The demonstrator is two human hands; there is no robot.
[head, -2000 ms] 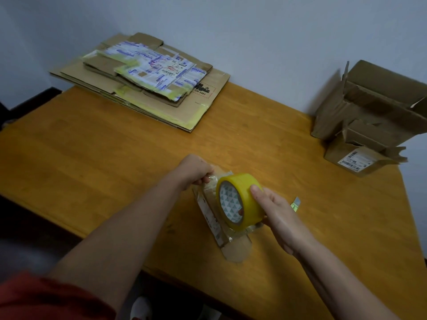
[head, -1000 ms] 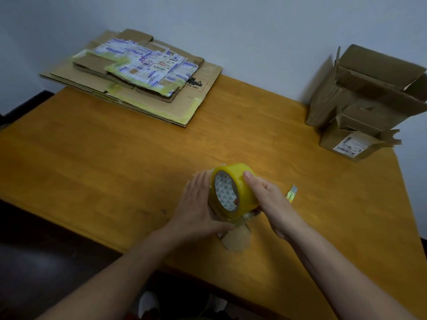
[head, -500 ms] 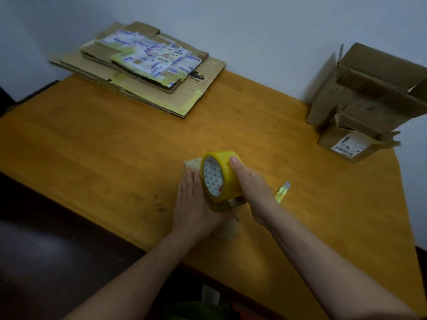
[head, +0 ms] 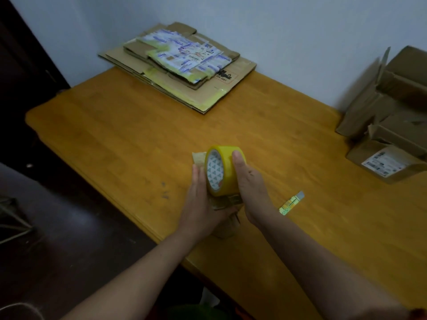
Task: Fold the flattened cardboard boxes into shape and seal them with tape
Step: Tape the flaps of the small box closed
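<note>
A small cardboard box (head: 199, 157) stands on the wooden table (head: 120, 125), mostly hidden by my hands and the tape. My left hand (head: 200, 204) lies flat against its left side with fingers straight. My right hand (head: 251, 188) grips a yellow roll of tape (head: 223, 170) held on top of the box, thumb over the roll's outer face. A stack of flattened cardboard boxes (head: 178, 65) with printed labels lies at the table's far side.
Folded brown boxes (head: 388, 112), one with a white label, sit at the table's right edge by the wall. A small yellow cutter (head: 291, 202) lies right of my right hand. The table's left edge drops to a dark floor.
My left hand went from pinching the tape end at the box's far side to lying flat along its left side. The camera view has swung left.
</note>
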